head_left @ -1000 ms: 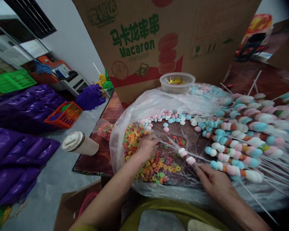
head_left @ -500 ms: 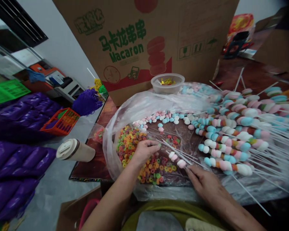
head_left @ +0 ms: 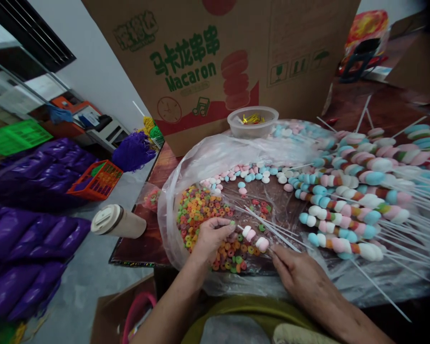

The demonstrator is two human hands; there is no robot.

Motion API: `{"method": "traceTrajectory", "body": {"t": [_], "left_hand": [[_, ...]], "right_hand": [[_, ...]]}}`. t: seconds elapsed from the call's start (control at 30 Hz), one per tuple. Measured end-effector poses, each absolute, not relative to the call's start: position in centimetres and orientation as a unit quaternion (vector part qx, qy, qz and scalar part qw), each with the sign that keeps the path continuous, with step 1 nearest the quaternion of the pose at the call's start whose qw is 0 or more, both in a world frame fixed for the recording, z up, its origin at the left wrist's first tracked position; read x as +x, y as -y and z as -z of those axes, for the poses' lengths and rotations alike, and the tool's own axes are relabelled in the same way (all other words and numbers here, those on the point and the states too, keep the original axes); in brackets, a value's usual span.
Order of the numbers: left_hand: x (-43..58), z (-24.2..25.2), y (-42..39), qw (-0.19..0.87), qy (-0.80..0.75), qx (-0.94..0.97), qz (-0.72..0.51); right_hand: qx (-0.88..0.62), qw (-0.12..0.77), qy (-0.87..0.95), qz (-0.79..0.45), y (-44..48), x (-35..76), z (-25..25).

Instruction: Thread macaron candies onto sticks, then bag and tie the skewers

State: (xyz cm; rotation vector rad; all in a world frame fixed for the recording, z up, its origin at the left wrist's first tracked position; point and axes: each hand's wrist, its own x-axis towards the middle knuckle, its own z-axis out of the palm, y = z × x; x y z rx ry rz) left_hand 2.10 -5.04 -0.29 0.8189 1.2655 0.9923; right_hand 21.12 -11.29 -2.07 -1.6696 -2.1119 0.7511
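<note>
My right hand [head_left: 299,270] is closed on a thin white stick that carries a few white and pink marshmallows [head_left: 262,244], with dark ring candy between some of them. The stick's free tip points left, towards my left hand [head_left: 210,240]. The fingertips of that hand pinch a small green ring candy [head_left: 232,223], close to the tip. Below and behind the left hand lies a heap of colourful ring candies [head_left: 200,204] on clear plastic. Loose white sticks [head_left: 272,223] lie just beyond the held one.
Finished marshmallow skewers [head_left: 344,220] are piled on the right. Loose marshmallows [head_left: 251,177] lie towards the back, near a plastic bowl [head_left: 236,125] holding gold ties. A large cardboard box [head_left: 290,38] stands behind. At the left table edge is a lidded cup [head_left: 129,223].
My right hand has moved slightly left, bringing the skewer's tip nearer my left fingers. The left hand has shifted a little down, still pinching the green ring. The whole view has shifted slightly.
</note>
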Motion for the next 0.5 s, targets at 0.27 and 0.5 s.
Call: {"method": "traceTrajectory", "body": {"t": [0.27, 0.5], "left_hand": [[2.7, 0.8, 5.5, 0.586, -0.563, 0.408, -0.416], [2.2, 0.7, 7.2, 0.363, -0.53, 0.691, -0.333]], "right_hand": [[-0.575, 0.16, 0.746, -0.296, 11.3, 21.1, 1.9], [-0.553, 0.223, 0.713, -0.369, 11.5, 20.2, 2.5]]}}
